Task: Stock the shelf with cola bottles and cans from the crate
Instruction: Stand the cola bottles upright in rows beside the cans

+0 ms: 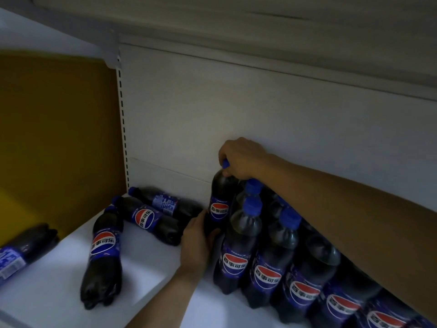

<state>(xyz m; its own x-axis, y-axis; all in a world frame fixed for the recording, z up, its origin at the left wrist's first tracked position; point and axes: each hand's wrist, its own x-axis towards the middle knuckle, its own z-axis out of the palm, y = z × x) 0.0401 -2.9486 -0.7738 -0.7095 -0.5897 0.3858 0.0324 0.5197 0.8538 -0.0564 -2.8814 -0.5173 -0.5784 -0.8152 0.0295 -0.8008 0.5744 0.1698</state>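
An upright cola bottle (218,200) with a blue cap stands at the back of the white shelf (146,263), by the rear wall. My right hand (241,158) grips its cap and neck from above. My left hand (198,235) holds its lower body from the left. Right of it, several upright cola bottles (267,259) stand in rows toward the front right. Three bottles lie flat on the shelf to the left: one (104,252) pointing toward me, one (149,218) behind it and one (163,202) along the back wall.
Another cola bottle (21,249) lies on its side at the far left edge. A yellow panel (56,138) closes the shelf's left side, next to a slotted upright post (123,119). The shelf above (260,22) overhangs the space.
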